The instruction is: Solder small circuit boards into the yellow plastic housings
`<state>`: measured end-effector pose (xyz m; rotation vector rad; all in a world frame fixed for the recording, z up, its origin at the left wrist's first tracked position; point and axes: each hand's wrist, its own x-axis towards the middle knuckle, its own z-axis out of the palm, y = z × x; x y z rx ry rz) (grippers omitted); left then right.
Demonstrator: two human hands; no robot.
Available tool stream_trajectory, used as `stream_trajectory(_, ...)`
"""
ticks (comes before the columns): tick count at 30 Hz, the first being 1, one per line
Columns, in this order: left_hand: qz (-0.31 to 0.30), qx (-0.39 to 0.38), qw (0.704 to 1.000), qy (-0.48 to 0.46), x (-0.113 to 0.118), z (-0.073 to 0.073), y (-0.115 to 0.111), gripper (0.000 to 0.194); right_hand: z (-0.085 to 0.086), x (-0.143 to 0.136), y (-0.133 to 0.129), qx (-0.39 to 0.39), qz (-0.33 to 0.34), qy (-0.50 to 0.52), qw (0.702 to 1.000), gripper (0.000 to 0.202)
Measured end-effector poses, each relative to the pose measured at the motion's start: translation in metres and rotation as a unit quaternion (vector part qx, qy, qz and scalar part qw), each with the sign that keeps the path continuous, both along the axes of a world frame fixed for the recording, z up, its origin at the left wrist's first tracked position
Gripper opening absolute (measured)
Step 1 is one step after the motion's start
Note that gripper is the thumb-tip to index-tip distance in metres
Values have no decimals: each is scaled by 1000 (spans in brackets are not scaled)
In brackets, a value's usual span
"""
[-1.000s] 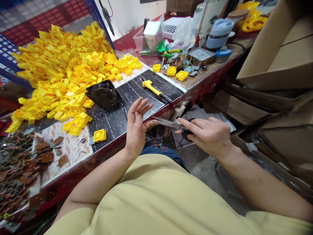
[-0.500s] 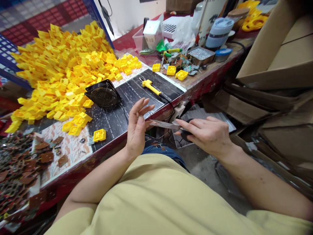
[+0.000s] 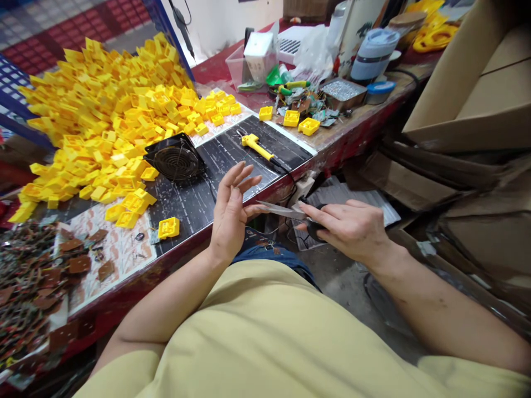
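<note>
My right hand (image 3: 352, 229) is closed round the black handles of a pair of scissors (image 3: 282, 210). Their grey blades point left, with the tips beside the lower fingers of my left hand. My left hand (image 3: 232, 215) is raised with its fingers apart and the palm turned toward the scissors. I cannot tell whether the blade tips touch its little finger. Both hands are in front of my body, just off the table edge. A yellow soldering-iron-like tool (image 3: 257, 146) lies on the black mat (image 3: 224, 143) beyond them.
A big heap of yellow plastic housings (image 3: 112, 110) spills from a blue crate at left, with a black fan (image 3: 176, 157) beside it. Brown circuit boards (image 3: 41, 282) pile up at near left. A metal tray (image 3: 342, 91) stands at the back; cardboard boxes (image 3: 468, 105) are at right.
My left hand has shifted very slightly left and its lower finger shows more beside the blades. The scissors stay in my right hand, almost in place.
</note>
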<state>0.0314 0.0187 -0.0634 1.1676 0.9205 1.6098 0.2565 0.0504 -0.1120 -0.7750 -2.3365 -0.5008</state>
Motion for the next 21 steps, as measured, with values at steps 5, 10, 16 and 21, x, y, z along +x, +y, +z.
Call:
stream_trajectory(5,1,-42,999,-18,0,3,2,30,-3,-2,-2,-9,5,12,1000,24)
stream_trajectory(10,1,-73,996,-47,0,6,3,29,-7,-3,-1,-26,-18,54,998,22)
stream_trajectory(16,28,-185,966,-180,-2,10,10,30,-14,-11,-4,-33,-60,131,989,36)
stream_trajectory(21,32,-212,949,-230,-3,11,11,33,-16,-23,-9,-30,-77,115,990,40)
